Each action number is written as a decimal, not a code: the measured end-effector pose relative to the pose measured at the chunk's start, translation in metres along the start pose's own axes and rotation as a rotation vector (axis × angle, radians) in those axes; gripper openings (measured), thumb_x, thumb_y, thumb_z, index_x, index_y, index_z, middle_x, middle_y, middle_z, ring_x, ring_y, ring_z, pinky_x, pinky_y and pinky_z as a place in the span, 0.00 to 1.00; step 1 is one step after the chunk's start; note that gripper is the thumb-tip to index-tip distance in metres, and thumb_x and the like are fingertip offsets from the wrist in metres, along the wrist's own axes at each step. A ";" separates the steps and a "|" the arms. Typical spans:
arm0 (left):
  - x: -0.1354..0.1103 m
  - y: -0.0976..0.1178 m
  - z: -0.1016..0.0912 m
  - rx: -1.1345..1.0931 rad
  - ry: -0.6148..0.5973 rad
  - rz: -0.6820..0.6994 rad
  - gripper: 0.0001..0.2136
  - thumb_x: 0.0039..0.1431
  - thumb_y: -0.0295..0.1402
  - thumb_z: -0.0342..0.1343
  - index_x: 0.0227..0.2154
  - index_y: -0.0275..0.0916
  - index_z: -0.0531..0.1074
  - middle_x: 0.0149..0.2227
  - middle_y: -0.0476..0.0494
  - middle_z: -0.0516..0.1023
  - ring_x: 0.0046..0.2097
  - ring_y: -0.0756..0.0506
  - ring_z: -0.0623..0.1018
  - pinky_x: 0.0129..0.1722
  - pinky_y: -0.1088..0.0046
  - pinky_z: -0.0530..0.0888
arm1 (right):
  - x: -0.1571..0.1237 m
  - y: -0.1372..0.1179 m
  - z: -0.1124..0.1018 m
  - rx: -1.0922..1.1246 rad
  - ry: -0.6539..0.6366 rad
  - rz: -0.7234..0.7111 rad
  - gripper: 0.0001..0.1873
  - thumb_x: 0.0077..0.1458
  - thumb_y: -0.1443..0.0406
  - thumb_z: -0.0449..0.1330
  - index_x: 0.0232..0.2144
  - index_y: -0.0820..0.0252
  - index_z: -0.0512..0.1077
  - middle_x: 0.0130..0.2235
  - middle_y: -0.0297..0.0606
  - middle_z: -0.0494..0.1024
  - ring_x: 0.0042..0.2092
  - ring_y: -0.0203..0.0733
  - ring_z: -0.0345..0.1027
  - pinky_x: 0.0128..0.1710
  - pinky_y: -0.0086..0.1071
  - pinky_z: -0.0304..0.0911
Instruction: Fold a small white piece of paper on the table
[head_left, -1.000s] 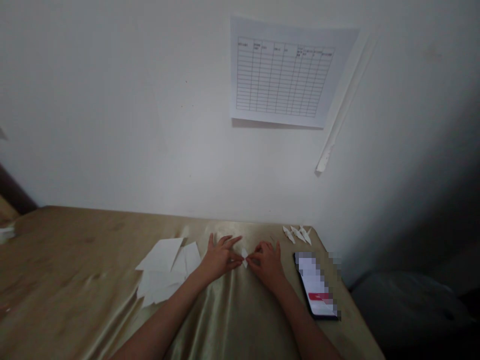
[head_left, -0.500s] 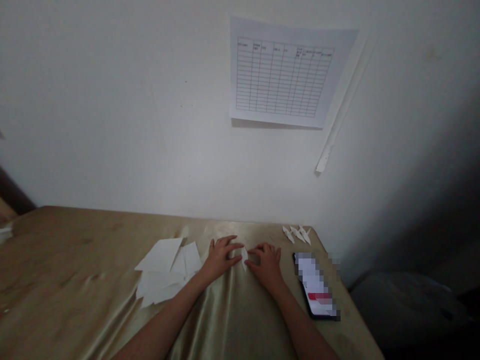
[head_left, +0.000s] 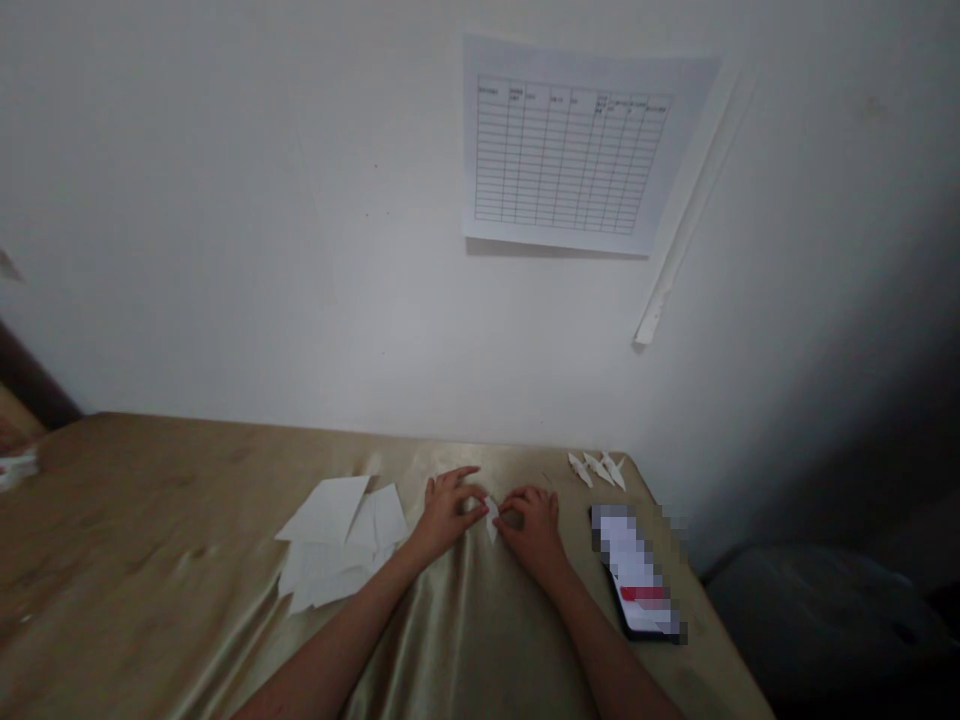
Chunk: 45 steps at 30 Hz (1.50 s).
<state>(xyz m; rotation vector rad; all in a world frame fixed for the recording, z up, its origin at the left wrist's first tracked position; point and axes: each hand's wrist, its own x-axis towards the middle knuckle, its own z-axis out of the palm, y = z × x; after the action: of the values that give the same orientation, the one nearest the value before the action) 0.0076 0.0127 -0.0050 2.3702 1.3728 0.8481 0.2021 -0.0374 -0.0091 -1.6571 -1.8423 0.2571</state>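
Between my two hands is a small folded piece of white paper (head_left: 492, 518), narrow and pointed at its ends. My left hand (head_left: 448, 512) pinches its left side between thumb and index finger, the other fingers stretched forward. On the right side, my right hand (head_left: 534, 522) grips the same paper with thumb and index finger, its other fingers curled. Left of my left hand lies a loose pile of white paper sheets (head_left: 330, 565). Several small folded paper figures (head_left: 598, 470) rest near the far right corner of the table.
A phone (head_left: 637, 575) with a lit, blurred screen lies right of my right hand. The table (head_left: 150, 520) has a shiny gold-brown cover and meets a white wall. A printed grid sheet (head_left: 562, 150) hangs there. A dark rounded object (head_left: 817, 610) stands beyond the right edge.
My left thumb and index finger have drawn closer together on the folded paper. The whole view has shifted slightly; the sheets, figures and phone keep their places on the table.
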 end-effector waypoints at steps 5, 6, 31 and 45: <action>0.001 -0.001 0.001 -0.051 0.061 -0.031 0.13 0.59 0.38 0.65 0.47 0.51 0.79 0.61 0.45 0.74 0.62 0.38 0.70 0.64 0.49 0.63 | 0.004 0.003 -0.006 -0.122 0.171 -0.034 0.06 0.61 0.65 0.59 0.36 0.55 0.77 0.43 0.38 0.80 0.53 0.48 0.67 0.69 0.55 0.34; 0.001 -0.001 0.001 -0.053 0.074 -0.028 0.13 0.58 0.38 0.65 0.47 0.51 0.79 0.60 0.45 0.74 0.62 0.38 0.71 0.64 0.49 0.63 | 0.005 0.004 -0.009 -0.152 0.201 -0.049 0.07 0.62 0.66 0.57 0.36 0.55 0.76 0.43 0.39 0.80 0.54 0.48 0.67 0.70 0.55 0.32; 0.002 0.001 0.004 0.027 -0.001 -0.080 0.03 0.56 0.35 0.66 0.33 0.47 0.83 0.57 0.45 0.78 0.61 0.36 0.71 0.63 0.48 0.63 | 0.002 0.000 -0.021 -0.089 -0.019 -0.129 0.08 0.62 0.62 0.62 0.34 0.47 0.81 0.40 0.34 0.82 0.55 0.47 0.66 0.68 0.62 0.23; -0.002 0.018 0.000 0.044 -0.107 -0.149 0.09 0.53 0.39 0.70 0.38 0.51 0.83 0.61 0.45 0.74 0.65 0.32 0.66 0.66 0.32 0.48 | 0.002 0.000 -0.006 0.000 -0.049 0.019 0.09 0.58 0.60 0.66 0.42 0.46 0.81 0.45 0.37 0.82 0.57 0.51 0.65 0.67 0.55 0.36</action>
<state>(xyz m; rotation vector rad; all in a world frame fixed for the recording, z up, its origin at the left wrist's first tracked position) 0.0190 0.0023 0.0036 2.2748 1.5166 0.6482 0.2055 -0.0377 -0.0037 -1.6825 -1.8630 0.3084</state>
